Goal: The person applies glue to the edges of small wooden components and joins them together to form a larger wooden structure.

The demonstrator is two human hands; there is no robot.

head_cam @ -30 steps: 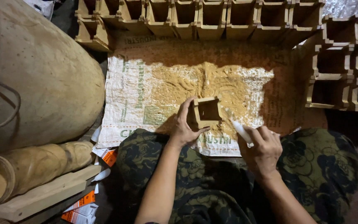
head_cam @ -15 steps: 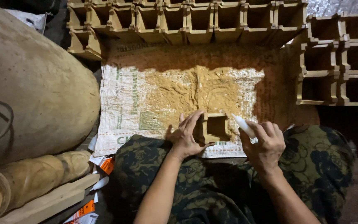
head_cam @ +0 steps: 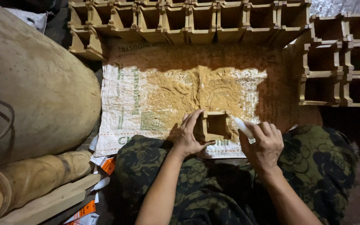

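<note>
Head view. Finished frames (head_cam: 196,18) stood in a row along the far edge of the sack (head_cam: 121,96), and a second stack (head_cam: 338,62) stood at the right; both lay well apart from the hands, with nothing between them and the work. A large burlap bag (head_cam: 34,91) filled the left side, with a roll (head_cam: 30,179) and a plank (head_cam: 51,202) below it, and orange cartons (head_cam: 107,166) beside the knee. The sack, printed in green, was spread flat on the floor and dusted with yellow powder (head_cam: 188,91); light fell on its middle, and the surroundings were dim. The person sat with legs in dark patterned cloth (head_cam: 213,187) at the near edge. A small square frame (head_cam: 214,126) lay on the sack just before the knees. The left hand (head_cam: 188,135) had its grip closed around the frame's left side. The right hand (head_cam: 263,143) pinched a white stick (head_cam: 241,126), whose tip was at the frame's right edge.
</note>
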